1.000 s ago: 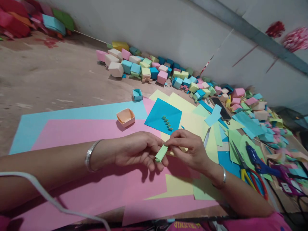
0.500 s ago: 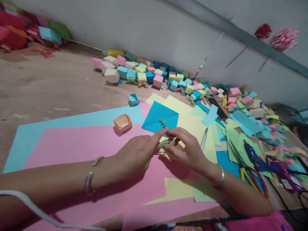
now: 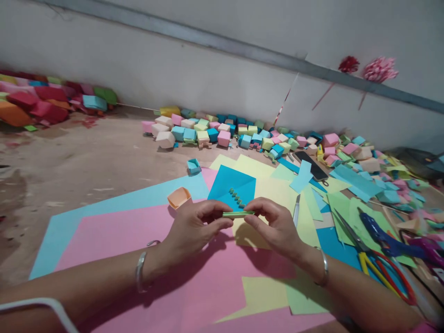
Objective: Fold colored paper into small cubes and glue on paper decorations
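Between my left hand (image 3: 189,231) and my right hand (image 3: 277,229), a narrow strip of light green paper (image 3: 238,214) runs nearly level from side to side, its edge showing what look like several layers. The left pinches one end with fingers above and thumb below, and the right grips the other end in much the same way, so only the middle of the strip is uncovered. I judge it to weigh next to nothing. Layered like this, it should be stiffer along its length than a single sheet, yet a little springy, apt to fan apart if the pinch loosens and easy to kink under a hard squeeze. Dry paper ought not to slip much, so a light hold at the two ends, pressing the layers together, seems right to me. As for where it lies, it is right at my fingertips, touching both hands, nearer to me than the blue sheet (image 3: 225,182) and the zigzag green piece (image 3: 237,198) resting on that. The pink sheet (image 3: 138,249) spreads below my left hand; just beyond my right is a craft knife (image 3: 296,212), partly hidden, and I cannot tell whether they touch.
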Demonstrator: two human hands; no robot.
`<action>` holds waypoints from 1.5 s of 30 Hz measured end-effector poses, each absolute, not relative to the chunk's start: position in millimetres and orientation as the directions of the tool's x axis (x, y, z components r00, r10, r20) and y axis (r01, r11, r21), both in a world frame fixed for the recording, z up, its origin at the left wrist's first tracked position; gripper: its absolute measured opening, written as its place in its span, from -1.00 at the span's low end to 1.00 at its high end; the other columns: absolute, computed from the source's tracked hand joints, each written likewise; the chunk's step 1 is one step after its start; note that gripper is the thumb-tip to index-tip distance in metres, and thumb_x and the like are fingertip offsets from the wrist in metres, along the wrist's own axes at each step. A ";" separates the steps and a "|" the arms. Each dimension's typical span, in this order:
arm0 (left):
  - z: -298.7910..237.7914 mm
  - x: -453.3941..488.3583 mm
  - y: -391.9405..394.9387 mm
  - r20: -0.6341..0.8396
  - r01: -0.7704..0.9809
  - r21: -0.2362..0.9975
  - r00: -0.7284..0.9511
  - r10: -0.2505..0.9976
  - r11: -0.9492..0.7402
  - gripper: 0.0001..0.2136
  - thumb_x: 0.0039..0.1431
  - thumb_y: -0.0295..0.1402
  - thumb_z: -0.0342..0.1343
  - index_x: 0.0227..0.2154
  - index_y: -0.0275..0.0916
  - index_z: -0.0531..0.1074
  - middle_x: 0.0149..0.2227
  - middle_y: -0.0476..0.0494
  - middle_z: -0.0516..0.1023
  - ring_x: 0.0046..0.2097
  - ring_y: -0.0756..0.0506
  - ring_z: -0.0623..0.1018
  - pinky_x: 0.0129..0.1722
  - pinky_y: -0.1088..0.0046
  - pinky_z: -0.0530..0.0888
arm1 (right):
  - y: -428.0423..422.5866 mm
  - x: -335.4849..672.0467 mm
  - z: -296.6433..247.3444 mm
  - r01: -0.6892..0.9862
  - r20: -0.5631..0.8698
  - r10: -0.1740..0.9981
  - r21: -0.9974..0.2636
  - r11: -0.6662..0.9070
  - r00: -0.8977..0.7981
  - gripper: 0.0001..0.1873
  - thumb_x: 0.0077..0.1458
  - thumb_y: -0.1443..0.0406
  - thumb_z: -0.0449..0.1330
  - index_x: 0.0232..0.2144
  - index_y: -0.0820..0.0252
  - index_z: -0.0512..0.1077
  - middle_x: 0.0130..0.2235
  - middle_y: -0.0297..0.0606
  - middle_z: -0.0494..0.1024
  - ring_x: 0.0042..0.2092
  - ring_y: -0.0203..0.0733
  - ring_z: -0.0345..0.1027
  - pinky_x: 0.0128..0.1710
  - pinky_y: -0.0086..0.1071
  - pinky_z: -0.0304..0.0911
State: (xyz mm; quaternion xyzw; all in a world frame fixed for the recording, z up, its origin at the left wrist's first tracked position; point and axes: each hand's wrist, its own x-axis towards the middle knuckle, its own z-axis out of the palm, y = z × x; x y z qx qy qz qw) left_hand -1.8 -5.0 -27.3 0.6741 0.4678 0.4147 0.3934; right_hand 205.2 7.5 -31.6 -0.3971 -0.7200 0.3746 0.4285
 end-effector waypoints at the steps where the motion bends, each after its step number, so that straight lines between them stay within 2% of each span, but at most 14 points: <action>1: -27.5 -2.0 -5.4 0.188 0.301 0.921 0.214 0.959 -0.248 -0.91 0.06 -0.37 0.21 -0.38 -0.26 0.56 -0.55 0.00 0.51 -0.55 0.06 0.42 -0.56 0.54 0.37 | 7.6 205.2 -32.0 0.251 0.324 0.890 -0.877 0.410 -0.322 -0.93 0.11 0.29 0.23 -0.32 0.15 0.48 -0.34 -0.27 0.51 -0.32 -0.25 0.38 -0.34 -0.34 0.33; 9: -23.0 -2.2 -6.6 0.145 0.258 0.946 0.201 0.969 -0.195 -0.87 -0.02 -0.34 0.28 -0.41 -0.28 0.55 -0.54 -0.04 0.53 -0.52 0.02 0.48 -0.55 0.53 0.43 | 8.0 205.3 -36.0 0.264 0.332 0.887 -0.868 0.421 -0.322 -0.93 0.12 0.29 0.21 -0.31 0.15 0.48 -0.32 -0.24 0.52 -0.29 -0.22 0.41 -0.32 -0.33 0.35; 16: -20.7 -2.1 -7.5 0.122 0.234 0.959 0.171 0.978 -0.161 -0.90 0.00 -0.36 0.26 -0.46 -0.31 0.56 -0.56 -0.06 0.54 -0.54 0.02 0.50 -0.54 0.52 0.45 | 9.4 205.2 -38.9 0.274 0.319 0.876 -0.861 0.428 -0.363 -0.94 0.13 0.30 0.20 -0.33 0.15 0.47 -0.37 -0.27 0.51 -0.33 -0.24 0.39 -0.34 -0.35 0.33; 22: -19.9 -2.4 -7.7 0.170 0.313 0.924 0.175 0.970 -0.219 -0.92 0.04 -0.38 0.23 -0.45 -0.29 0.57 -0.58 -0.04 0.54 -0.54 0.02 0.49 -0.53 0.53 0.42 | 9.3 204.7 -36.3 0.286 0.366 0.857 -0.831 0.476 -0.363 -0.95 0.11 0.32 0.21 -0.33 0.16 0.46 -0.38 -0.28 0.51 -0.35 -0.27 0.36 -0.37 -0.38 0.30; 27: -20.7 -2.7 -7.5 0.220 0.341 0.897 0.211 0.952 -0.283 -0.90 0.07 -0.37 0.20 -0.49 -0.27 0.54 -0.56 -0.03 0.56 -0.53 0.02 0.48 -0.52 0.52 0.40 | 8.1 201.8 -32.4 0.286 0.453 0.783 -0.754 0.591 -0.426 -0.94 0.10 0.31 0.23 -0.33 0.17 0.47 -0.35 -0.25 0.54 -0.32 -0.26 0.39 -0.33 -0.36 0.31; 30: -21.5 -3.2 -6.2 0.209 0.478 0.812 0.298 0.931 -0.335 -0.88 0.12 -0.37 0.16 -0.49 -0.25 0.51 -0.53 -0.02 0.55 -0.51 0.03 0.45 -0.51 0.51 0.35 | 7.7 199.9 -31.0 0.303 0.469 0.761 -0.721 0.623 -0.448 -0.93 0.13 0.33 0.19 -0.40 0.17 0.46 -0.40 -0.25 0.54 -0.33 -0.26 0.40 -0.33 -0.36 0.32; 33: -24.0 -3.5 -6.0 0.249 0.613 0.624 0.432 0.867 -0.485 -0.86 0.20 -0.37 0.09 -0.43 -0.23 0.50 -0.46 -0.05 0.54 -0.42 -0.02 0.46 -0.43 0.46 0.34 | 7.7 198.9 -32.9 0.338 0.457 0.749 -0.692 0.638 -0.479 -0.90 0.13 0.36 0.16 -0.43 0.19 0.45 -0.42 -0.24 0.54 -0.35 -0.25 0.40 -0.34 -0.36 0.32; 35: -26.3 -3.6 -7.9 0.338 0.608 0.500 0.518 0.786 -0.616 -0.86 0.24 -0.37 0.04 -0.29 -0.21 0.51 -0.36 -0.10 0.56 -0.33 -0.05 0.49 -0.37 0.43 0.35 | 7.5 198.6 -35.9 0.361 0.444 0.739 -0.669 0.650 -0.507 -0.89 0.14 0.35 0.15 -0.42 0.19 0.45 -0.42 -0.23 0.54 -0.36 -0.26 0.39 -0.35 -0.36 0.31; 37: -28.2 -4.2 -11.1 0.394 0.593 0.415 0.567 0.724 -0.690 -0.84 0.27 -0.38 0.01 -0.21 -0.20 0.50 -0.35 -0.10 0.57 -0.33 -0.05 0.49 -0.37 0.42 0.33 | 7.2 198.3 -38.8 0.380 0.431 0.725 -0.644 0.664 -0.537 -0.88 0.15 0.34 0.14 -0.41 0.18 0.45 -0.43 -0.25 0.54 -0.37 -0.27 0.39 -0.37 -0.38 0.30; 40: -29.6 -6.9 -15.1 0.412 0.623 0.365 0.558 0.720 -0.692 -0.87 0.25 -0.41 0.04 -0.30 -0.21 0.49 -0.42 -0.07 0.55 -0.40 -0.04 0.47 -0.41 0.42 0.27 | 7.6 198.5 -40.1 0.397 0.425 0.711 -0.616 0.680 -0.560 -0.89 0.16 0.31 0.16 -0.40 0.19 0.45 -0.42 -0.25 0.53 -0.36 -0.27 0.38 -0.36 -0.39 0.29; 45: -34.4 -13.9 -12.2 0.519 0.611 0.300 0.541 0.662 -0.733 -0.90 0.20 -0.45 0.09 -0.24 -0.22 0.46 -0.36 -0.10 0.59 -0.34 -0.07 0.53 -0.35 0.39 0.33 | 10.0 201.3 -35.8 0.394 0.444 0.740 -0.644 0.656 -0.506 -0.83 0.11 0.22 0.24 -0.44 0.20 0.44 -0.46 -0.26 0.51 -0.42 -0.28 0.34 -0.40 -0.39 0.27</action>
